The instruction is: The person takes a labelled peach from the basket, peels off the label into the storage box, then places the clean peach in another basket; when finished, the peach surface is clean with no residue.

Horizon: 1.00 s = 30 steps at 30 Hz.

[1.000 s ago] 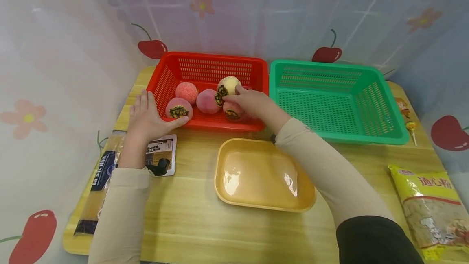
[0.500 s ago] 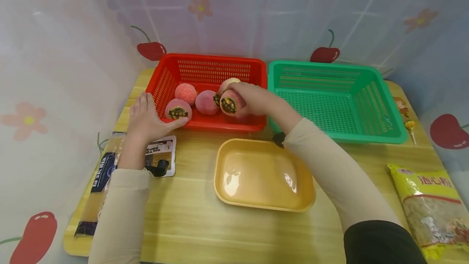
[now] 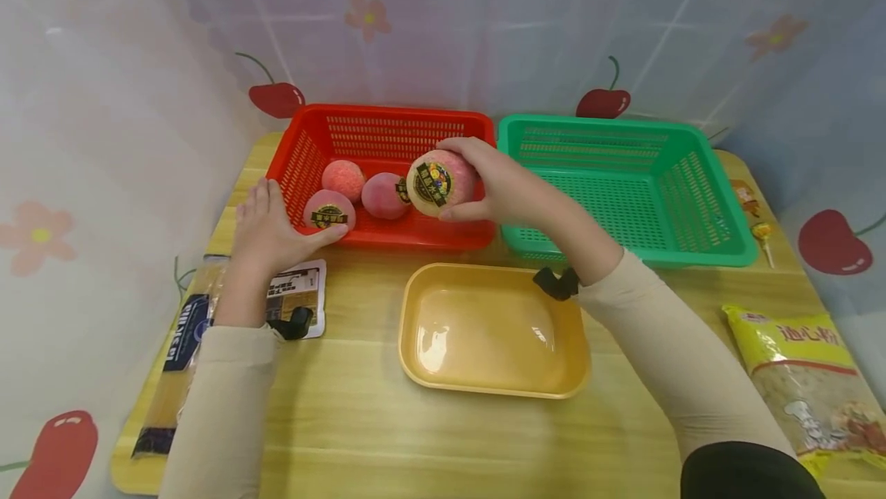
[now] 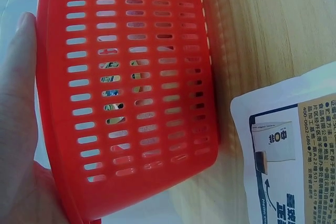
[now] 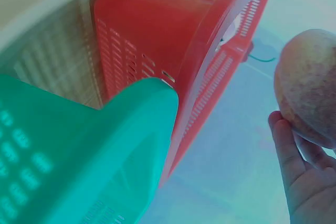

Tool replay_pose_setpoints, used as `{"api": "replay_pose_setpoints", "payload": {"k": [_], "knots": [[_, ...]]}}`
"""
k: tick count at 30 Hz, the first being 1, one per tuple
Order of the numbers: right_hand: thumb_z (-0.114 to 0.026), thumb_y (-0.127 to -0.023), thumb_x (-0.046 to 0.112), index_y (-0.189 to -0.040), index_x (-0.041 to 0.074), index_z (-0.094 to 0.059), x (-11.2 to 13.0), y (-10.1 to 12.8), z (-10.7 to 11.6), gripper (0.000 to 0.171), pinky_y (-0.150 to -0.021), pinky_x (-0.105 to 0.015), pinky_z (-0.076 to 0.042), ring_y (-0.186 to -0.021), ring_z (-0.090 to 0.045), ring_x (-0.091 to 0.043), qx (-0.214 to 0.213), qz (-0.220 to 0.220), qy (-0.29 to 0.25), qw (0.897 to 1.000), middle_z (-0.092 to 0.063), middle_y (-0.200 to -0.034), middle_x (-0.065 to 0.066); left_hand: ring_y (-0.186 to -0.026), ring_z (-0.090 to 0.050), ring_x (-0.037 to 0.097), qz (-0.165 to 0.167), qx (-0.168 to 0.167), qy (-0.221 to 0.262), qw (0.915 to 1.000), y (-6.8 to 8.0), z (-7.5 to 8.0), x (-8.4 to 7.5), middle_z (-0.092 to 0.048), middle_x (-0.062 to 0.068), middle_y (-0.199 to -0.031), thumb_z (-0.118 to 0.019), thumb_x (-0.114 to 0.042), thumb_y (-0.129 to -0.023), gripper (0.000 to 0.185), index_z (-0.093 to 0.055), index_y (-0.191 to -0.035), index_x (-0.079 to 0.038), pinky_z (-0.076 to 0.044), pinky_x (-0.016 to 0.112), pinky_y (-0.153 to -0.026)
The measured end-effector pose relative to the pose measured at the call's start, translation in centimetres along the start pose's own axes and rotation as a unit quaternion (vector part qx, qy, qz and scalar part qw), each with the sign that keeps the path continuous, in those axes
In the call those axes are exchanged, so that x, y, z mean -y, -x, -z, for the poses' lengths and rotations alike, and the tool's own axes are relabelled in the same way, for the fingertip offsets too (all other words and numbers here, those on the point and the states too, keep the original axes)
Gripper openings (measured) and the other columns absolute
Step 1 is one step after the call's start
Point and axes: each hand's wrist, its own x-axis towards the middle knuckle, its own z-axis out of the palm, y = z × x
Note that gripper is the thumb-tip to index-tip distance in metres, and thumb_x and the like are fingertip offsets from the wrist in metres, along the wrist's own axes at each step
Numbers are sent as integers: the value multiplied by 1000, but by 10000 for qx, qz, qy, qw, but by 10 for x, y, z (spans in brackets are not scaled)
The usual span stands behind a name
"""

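My right hand (image 3: 508,187) grips a pale and pink peach (image 3: 441,182) with a black and gold label, raised over the right part of the red basket (image 3: 381,237). In the right wrist view, the fingers of that hand (image 5: 307,174) curl under the peach (image 5: 310,85), apart from the basket walls. My left hand (image 3: 266,234) rests on the basket's left front corner with straight fingers, the thumb along the front rim. Inside lie a labelled pink peach (image 3: 329,211), a coral-pink one (image 3: 343,179) and a deeper pink one (image 3: 385,196). The held peach hides what lies behind it.
A green basket (image 3: 623,257) stands right of the red one. A yellow tray (image 3: 494,391) sits in front. Packets (image 3: 301,295) (image 3: 183,353) lie at left; a yellow bag (image 3: 806,380) and a lollipop (image 3: 763,234) lie at right. Curtains surround the wooden table (image 3: 388,445).
My right hand has gone from the pale peach to taking hold of one at the basket's right, lifting and turning it so its label shows. My left hand stays at the basket corner.
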Motion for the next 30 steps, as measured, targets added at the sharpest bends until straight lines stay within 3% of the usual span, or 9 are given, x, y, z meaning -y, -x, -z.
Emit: {"api": "replay_pose_setpoints", "payload": {"k": [8,14,20,23,27,30], "knots": [[-85,-77,39,-150,17,-40,3,35,1,88,-106,-40,-47,-127,-47,-14,-489,249,-271,9981,-51,-140,2,-152,7,46,-35,-94,99,9999,2,0,1,7,25,-165,-58,-88,-67,143,9,-157,1,-2,66,-121],[-87,-76,34,-151,17,-39,2,55,-2,91,-106,-40,-46,-127,-50,-15,-828,200,-445,9954,-51,-142,2,-153,6,42,-340,-489,71,9982,5,0,-4,5,21,-167,-61,-83,-70,136,5,-158,-3,-3,66,-121],[-88,-75,30,-151,19,-39,-1,66,-6,91,-103,-37,-50,-119,-55,-12,-1036,118,-662,9923,-53,-135,3,-156,-3,31,-881,-1127,531,9883,15,6,-25,-7,9,-169,-69,-66,-80,115,-7,-161,-14,-25,67,-116],[-88,-75,28,-151,18,-39,-2,70,-8,91,-101,-37,-51,-119,-55,-13,-1107,115,-724,9911,-53,-135,1,-154,-17,29,-1422,-1559,998,9724,26,8,-45,-21,7,-166,-70,-48,-88,91,-24,-159,-15,-34,63,-113],[-89,-74,26,-151,17,-40,-2,75,-9,92,-101,-38,-51,-121,-54,-15,-1162,121,-816,9898,-53,-138,-2,-142,-38,30,-2501,-2128,1675,9296,43,5,-76,-45,13,-152,-70,-23,-91,59,-50,-144,-8,-37,55,-115],[-89,-74,26,-151,17,-40,-2,78,-11,92,-102,-38,-51,-122,-55,-16,-1160,88,-874,9894,-52,-140,-2,-136,-45,29,-3145,-2172,2039,9013,56,-2,-100,-53,13,-143,-70,-16,-90,47,-58,-135,-6,-37,49,-114]]}}
